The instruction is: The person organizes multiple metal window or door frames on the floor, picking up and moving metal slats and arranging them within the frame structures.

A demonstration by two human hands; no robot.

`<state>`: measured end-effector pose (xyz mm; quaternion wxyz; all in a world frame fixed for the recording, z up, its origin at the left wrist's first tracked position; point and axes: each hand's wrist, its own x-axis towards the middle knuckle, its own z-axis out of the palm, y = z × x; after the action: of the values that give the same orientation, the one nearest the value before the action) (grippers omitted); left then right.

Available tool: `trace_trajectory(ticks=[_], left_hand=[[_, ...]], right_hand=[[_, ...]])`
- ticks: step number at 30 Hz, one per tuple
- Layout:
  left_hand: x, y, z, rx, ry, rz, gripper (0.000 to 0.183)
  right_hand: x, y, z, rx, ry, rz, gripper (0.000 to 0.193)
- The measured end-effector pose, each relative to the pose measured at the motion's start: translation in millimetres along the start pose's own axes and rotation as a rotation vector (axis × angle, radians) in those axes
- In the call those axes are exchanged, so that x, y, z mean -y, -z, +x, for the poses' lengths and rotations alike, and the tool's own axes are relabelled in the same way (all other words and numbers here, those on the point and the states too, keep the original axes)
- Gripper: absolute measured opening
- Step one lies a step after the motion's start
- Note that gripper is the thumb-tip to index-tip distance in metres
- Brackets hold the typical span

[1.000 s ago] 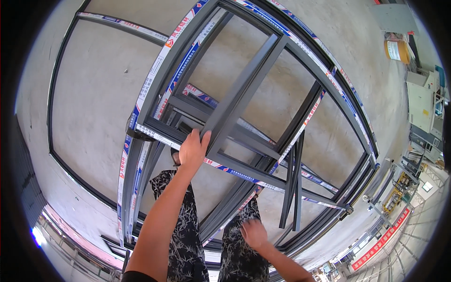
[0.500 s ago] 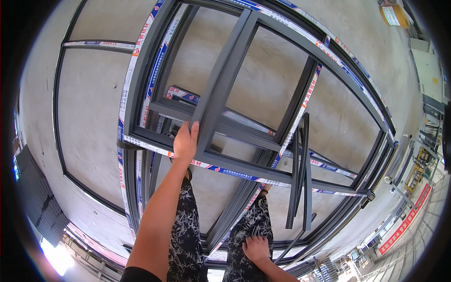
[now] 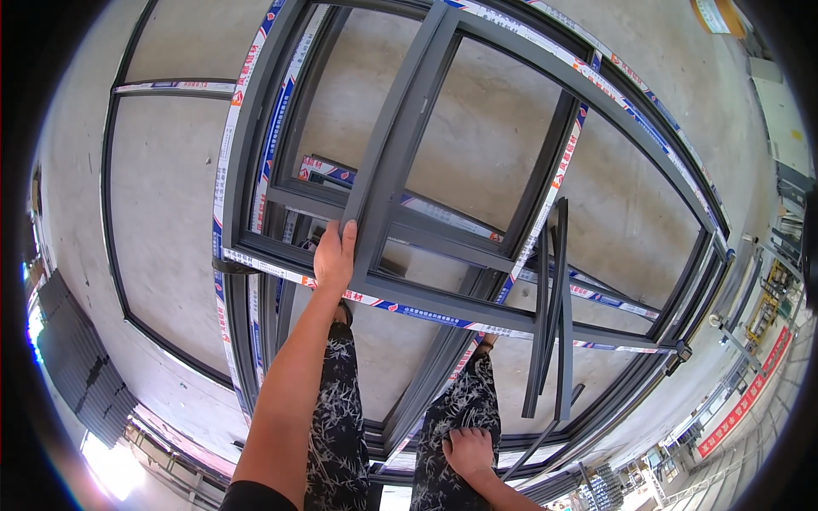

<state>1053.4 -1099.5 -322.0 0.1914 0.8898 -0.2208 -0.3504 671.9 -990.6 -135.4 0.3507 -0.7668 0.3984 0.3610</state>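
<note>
Gripping the lower rail of the grey window frame (image 3: 400, 294), my left hand (image 3: 334, 255) has its fingers pressed together and hooked over the bar just left of the frame's upright middle bar. That frame lies tilted on top of other grey frames (image 3: 256, 170) wrapped in white, blue and red protective tape, all spread over the concrete floor (image 3: 162, 196). My right hand (image 3: 469, 451) rests flat on my right thigh, fingers loosely together, holding nothing. Both legs in black-and-white patterned trousers (image 3: 336, 409) stand below the rail. A bundle of loose dark strips (image 3: 554, 315) leans across the frames to the right, just beside the held frame's right side and in the way there. Stacked dark profiles (image 3: 81, 366) lie at the far left. Compared with half a second ago, my left hand keeps the same hold on the rail, while the frame sits a little lower and closer in view.
</note>
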Motion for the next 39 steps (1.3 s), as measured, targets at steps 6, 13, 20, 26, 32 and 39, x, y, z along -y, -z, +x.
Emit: trace_trajectory(ticks=[6, 13, 20, 26, 32, 39], left_hand=[[37.6, 7.7, 16.6, 0.077, -0.141, -0.131, 0.056], [32.6, 6.6, 29.2, 0.247, -0.095, -0.279, 0.06], [33.8, 8.6, 27.6, 0.334, 0.007, -0.373, 0.059], [21.3, 14.4, 24.8, 0.37, 0.201, -0.605, 0.057], [5.4, -8.8, 24.8, 0.236, 0.414, -0.499, 0.065], [1.5, -17.9, 22.0, 0.124, 0.331, -0.469, 0.067]], right_hand=[[11.7, 3.3, 5.2, 0.049, 0.006, -0.002, 0.025], [8.2, 2.5, 2.1, 0.056, -0.027, -0.014, 0.027], [18.0, -14.4, 13.5, 0.046, 0.009, 0.056, 0.021], [71.7, -44.1, 45.1, -0.005, 0.186, 0.536, 0.024], [101.2, -72.1, 80.4, -0.107, 0.287, 0.649, 0.027], [77.1, -93.2, 83.2, 0.071, 0.162, 0.638, 0.021]])
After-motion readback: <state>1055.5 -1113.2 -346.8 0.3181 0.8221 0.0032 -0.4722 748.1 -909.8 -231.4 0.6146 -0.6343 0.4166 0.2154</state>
